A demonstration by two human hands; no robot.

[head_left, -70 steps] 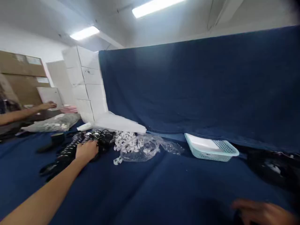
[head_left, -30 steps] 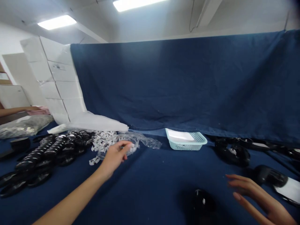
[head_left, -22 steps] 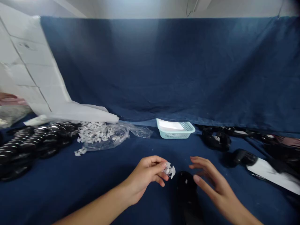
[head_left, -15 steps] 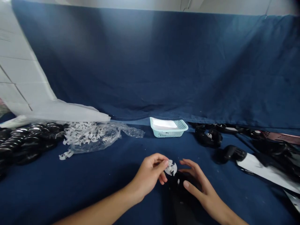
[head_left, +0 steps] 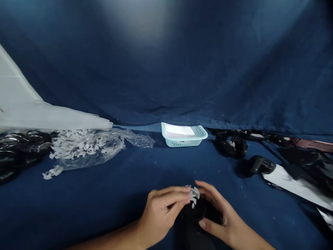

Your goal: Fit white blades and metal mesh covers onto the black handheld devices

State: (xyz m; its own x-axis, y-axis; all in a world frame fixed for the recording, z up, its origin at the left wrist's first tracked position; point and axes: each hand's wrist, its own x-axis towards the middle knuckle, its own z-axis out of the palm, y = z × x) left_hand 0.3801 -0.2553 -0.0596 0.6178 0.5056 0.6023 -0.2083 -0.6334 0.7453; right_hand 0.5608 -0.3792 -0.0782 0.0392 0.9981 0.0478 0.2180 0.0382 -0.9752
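Note:
Between the fingertips of my left hand [head_left: 165, 211] is a small white plastic clip-like part [head_left: 194, 195] with curved prongs. It sits right over the round end of a black plastic piece [head_left: 194, 212]; whether the two touch, I cannot tell. My right hand [head_left: 221, 215] curves around the right side of that black piece, thumb in front and fingers behind, closed on it. The lower part of the black piece runs down out of view.
Left, a clear plastic bag [head_left: 109, 154] spills many white parts [head_left: 78, 142] beside stacked glossy black rings [head_left: 23, 147]. A light blue basket [head_left: 183, 141] holds white paper. To the right lie a black curved part [head_left: 260, 165], another black ring-shaped piece [head_left: 231, 144] and a white strip [head_left: 296, 184].
My left hand has brought the white part down over the black piece and turned its back upward. My right hand has closed in around the black piece. The view has tilted down.

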